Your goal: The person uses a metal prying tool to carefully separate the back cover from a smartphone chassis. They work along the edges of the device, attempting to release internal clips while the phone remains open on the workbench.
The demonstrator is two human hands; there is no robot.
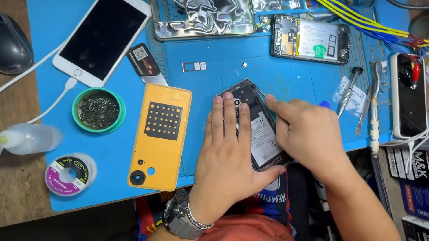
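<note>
An opened black phone [259, 130], back cover off with its battery showing, lies on the blue work mat [202, 81]. My left hand [229, 153] lies flat on the phone's left side, fingers spread over its top. My right hand [308, 133] presses on the phone's right edge, index finger pointing at its upper right corner. Whether that hand holds a small tool is hidden. An orange back cover [160, 137] lies just left of my left hand.
A white phone [100, 34] on a cable, a shiny phone frame [202, 12], another opened phone [310, 39], a green tin [98, 110], a squeeze bottle [29, 138], a solder reel [70, 174], a mouse [0, 40], tweezers and a screwdriver [360, 95], yellow wires [348, 11].
</note>
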